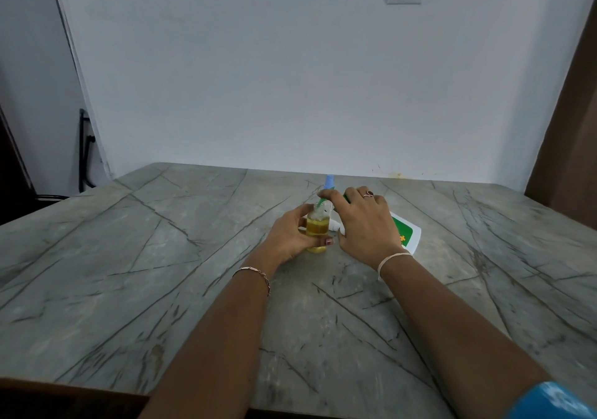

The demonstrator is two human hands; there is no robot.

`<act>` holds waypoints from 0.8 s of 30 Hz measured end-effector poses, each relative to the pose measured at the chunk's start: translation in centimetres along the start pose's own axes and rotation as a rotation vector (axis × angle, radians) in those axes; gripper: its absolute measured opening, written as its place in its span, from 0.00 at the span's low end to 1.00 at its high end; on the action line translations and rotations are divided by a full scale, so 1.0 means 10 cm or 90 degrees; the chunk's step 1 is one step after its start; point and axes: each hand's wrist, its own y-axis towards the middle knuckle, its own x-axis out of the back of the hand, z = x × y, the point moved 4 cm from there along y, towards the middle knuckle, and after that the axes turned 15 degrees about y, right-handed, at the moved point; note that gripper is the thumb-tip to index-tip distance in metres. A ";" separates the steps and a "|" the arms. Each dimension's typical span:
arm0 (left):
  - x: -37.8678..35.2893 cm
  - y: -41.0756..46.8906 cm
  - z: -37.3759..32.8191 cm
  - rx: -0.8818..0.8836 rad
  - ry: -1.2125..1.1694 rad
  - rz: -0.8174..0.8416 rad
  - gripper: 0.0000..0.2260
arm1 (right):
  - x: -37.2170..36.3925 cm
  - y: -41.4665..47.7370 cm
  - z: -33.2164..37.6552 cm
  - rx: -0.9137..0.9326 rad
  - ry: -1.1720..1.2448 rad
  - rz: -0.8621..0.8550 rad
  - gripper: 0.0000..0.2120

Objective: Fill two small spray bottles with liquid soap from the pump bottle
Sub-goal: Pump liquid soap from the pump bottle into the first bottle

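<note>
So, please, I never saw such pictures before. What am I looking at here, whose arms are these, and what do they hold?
There is no machine here: a person works with two bare hands, and the one picture comes from a wide camera worn on the head, looking forward and down. The left hand grips a small clear bottle of yellow liquid, standing on the grey veined stone-look table. The right hand lies curled over a white plastic pump bottle with a green label, tipped toward the small one, its green spout at the small bottle's mouth. Behind them a light blue top shows; what it belongs to is hidden.
</note>
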 end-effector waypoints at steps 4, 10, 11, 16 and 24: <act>0.00 -0.01 -0.01 0.002 0.004 0.000 0.36 | 0.01 0.00 0.01 0.002 0.000 -0.001 0.36; 0.00 -0.01 -0.02 0.003 0.010 -0.001 0.36 | 0.02 -0.05 -0.04 0.021 -0.013 0.003 0.38; 0.00 -0.01 -0.02 0.003 0.010 0.000 0.36 | 0.02 -0.05 -0.04 0.020 -0.011 0.004 0.37; 0.00 -0.01 -0.02 0.008 0.001 0.002 0.37 | 0.01 -0.01 -0.01 0.009 -0.006 -0.001 0.36; -0.01 0.00 -0.01 0.010 0.001 0.000 0.36 | 0.00 -0.02 -0.03 0.023 -0.015 -0.010 0.37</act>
